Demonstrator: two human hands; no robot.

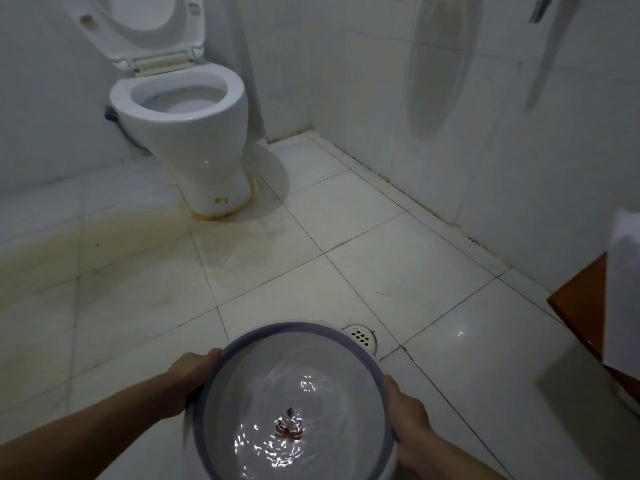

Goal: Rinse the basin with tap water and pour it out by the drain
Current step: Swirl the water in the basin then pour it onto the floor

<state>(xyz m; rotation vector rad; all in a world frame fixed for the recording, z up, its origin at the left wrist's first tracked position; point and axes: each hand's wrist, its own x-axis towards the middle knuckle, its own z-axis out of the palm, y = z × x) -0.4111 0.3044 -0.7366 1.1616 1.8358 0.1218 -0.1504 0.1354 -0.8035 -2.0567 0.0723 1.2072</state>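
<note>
Head view, looking down: both forearms reach forward and the round basin (294, 403) sits between the hands. The left hand (194, 379) clamps the basin's left rim, fingers curled under its outer wall. The right hand (408, 414) grips the right rim, thumb along the purple edge. The basin is held above the tiled floor (346, 278), mouth up, water (277, 441) glinting inside. The floor drain (362, 336) lies just beyond the basin's far-right rim. The toilet (183, 109) stands well beyond the basin, lid up.
</note>
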